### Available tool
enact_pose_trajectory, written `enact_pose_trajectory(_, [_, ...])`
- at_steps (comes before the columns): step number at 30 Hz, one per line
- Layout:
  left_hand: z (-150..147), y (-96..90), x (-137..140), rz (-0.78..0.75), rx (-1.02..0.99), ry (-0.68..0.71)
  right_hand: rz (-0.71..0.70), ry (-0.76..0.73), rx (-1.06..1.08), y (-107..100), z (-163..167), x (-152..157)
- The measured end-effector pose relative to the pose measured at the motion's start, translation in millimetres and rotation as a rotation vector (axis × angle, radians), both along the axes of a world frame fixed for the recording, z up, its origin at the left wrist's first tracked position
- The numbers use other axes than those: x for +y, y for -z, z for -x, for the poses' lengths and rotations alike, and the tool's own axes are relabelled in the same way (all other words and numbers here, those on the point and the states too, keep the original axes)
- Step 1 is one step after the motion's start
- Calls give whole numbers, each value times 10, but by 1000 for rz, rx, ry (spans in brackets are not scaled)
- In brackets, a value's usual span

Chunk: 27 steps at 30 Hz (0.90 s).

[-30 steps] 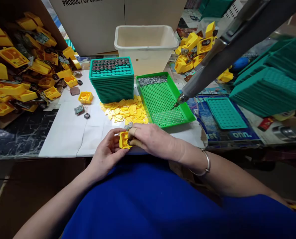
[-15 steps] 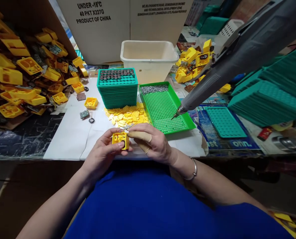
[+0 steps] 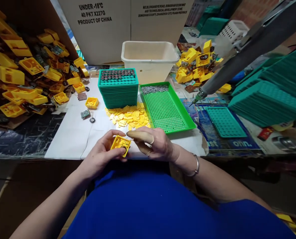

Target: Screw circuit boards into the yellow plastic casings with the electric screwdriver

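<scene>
My left hand [image 3: 103, 149] holds a small yellow plastic housing [image 3: 118, 143], its hollow side tilted up toward me. The left thumb presses on a round black part [image 3: 124, 150] at the housing's lower right corner. Close by on the right is my right hand [image 3: 155, 142], with tan covers on two fingers, curled in toward the housing's upper edge. A thin wire shows between the housing and those fingertips. What they pinch is too small to make out.
Yellow flat pieces [image 3: 128, 117] lie before stacked teal trays [image 3: 118, 94]. A green tray [image 3: 187, 121] holds small metal parts. An electric screwdriver [image 3: 212, 81] hangs at right. Yellow housings [image 3: 12, 75] heap at left. A circuit board [image 3: 85, 114] and a cream bin [image 3: 150, 68] are also there.
The yellow housing has tilted and come slightly nearer me in my left hand. My right fingers have shifted a little downward. The hanging screwdriver has swung right and up, away from the green tray.
</scene>
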<state>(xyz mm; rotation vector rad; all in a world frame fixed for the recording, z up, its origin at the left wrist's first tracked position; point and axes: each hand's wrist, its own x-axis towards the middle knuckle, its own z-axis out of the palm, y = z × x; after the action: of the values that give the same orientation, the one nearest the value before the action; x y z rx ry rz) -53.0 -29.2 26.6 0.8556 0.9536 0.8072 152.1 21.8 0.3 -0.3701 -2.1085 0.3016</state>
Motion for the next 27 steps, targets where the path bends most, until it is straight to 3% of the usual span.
enact_pose_trajectory(3, [-95,16,-11,-105,32,-157,167,-69,119,3,28,-64])
enact_pose_trajectory(9, [-142,7,-21,-96,-96,-109,405,-94,216,23,106,-191])
enact_pose_trajectory(11, [-130,-1,-21,-93,-115,-105,357,-60,182,13,106,-202])
enact_pose_trajectory(16, [-146,-3,-7,-29,-128,-122,-159,58,-19,-69,93,-183])
enact_pose_trajectory(18, [-167,3,5,-28,-130,-136,-272,90,-59,-99,93,-181])
enact_pose_trajectory(22, [-202,22,27,-39,-108,-170,-325,103,-106,-80,90,-200])
enact_pose_trajectory(27, [-186,57,16,-88,-20,-211,-141,48,-37,22,49,-230])
